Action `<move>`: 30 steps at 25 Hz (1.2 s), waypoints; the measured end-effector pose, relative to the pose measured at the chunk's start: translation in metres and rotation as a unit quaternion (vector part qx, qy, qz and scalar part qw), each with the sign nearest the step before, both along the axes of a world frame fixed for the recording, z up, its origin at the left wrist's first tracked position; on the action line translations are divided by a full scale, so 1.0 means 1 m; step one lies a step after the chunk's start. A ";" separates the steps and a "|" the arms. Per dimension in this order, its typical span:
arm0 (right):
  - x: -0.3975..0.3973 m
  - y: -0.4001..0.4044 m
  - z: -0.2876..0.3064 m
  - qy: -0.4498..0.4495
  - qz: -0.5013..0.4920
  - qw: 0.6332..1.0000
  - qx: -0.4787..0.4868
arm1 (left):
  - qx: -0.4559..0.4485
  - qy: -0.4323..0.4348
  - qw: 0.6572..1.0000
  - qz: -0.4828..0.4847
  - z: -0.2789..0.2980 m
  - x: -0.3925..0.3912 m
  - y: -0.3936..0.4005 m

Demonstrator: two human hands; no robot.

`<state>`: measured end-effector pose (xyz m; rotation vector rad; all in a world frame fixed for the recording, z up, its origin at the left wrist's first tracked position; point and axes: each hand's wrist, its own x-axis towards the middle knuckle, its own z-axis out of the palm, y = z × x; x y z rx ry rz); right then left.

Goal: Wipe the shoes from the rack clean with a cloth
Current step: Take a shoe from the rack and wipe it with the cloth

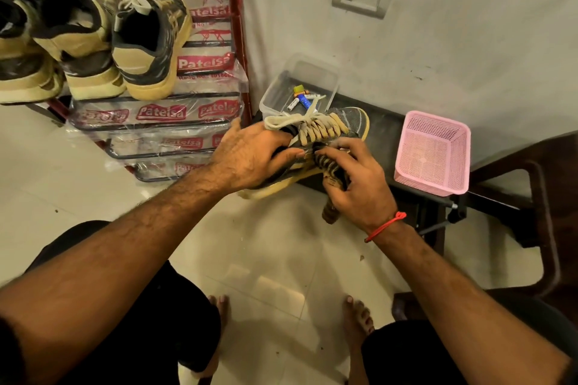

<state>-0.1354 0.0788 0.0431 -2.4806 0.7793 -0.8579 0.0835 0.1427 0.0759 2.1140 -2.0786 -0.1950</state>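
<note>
Sneaker [341,128] at frame centre sits between my hands: my left hand [250,156] grips its heel side, my right hand [356,178] clutches a striped cloth [331,170] against its side.

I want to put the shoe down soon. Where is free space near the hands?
Free: the dark bench top between the shoe and the pink basket, and the floor tiles before the feet. Crowded: the bench end by the clear box, and the rack shelf with shoes.

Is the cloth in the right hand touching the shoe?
Touching. The head view shows the right hand pressing the striped cloth against the side of the shoe, with no gap between them.
</note>
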 end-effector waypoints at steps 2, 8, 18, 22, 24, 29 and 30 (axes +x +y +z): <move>0.003 -0.005 -0.001 0.001 -0.010 1.000 0.012 | -0.039 -0.025 0.999 0.013 -0.002 0.003 0.002; 0.003 -0.001 0.003 -0.023 -0.019 0.999 0.019 | -0.066 0.125 0.989 0.031 -0.007 -0.003 0.003; -0.009 -0.021 0.011 -0.023 -0.081 0.996 -0.014 | -0.111 0.218 0.968 0.056 -0.018 -0.007 -0.005; 0.006 0.008 0.010 -0.030 -0.022 0.998 -0.049 | -0.153 0.266 0.950 0.063 -0.019 -0.011 -0.003; 0.009 0.011 0.008 0.002 0.019 0.996 -0.087 | -0.173 0.272 0.945 0.056 -0.021 -0.012 -0.003; -0.001 -0.010 0.011 -0.059 -0.069 0.994 -0.055 | -0.227 0.237 0.942 0.066 -0.019 -0.016 -0.001; 0.004 0.001 0.010 -0.043 -0.045 0.995 -0.078 | -0.233 0.244 0.939 0.065 -0.019 -0.017 -0.001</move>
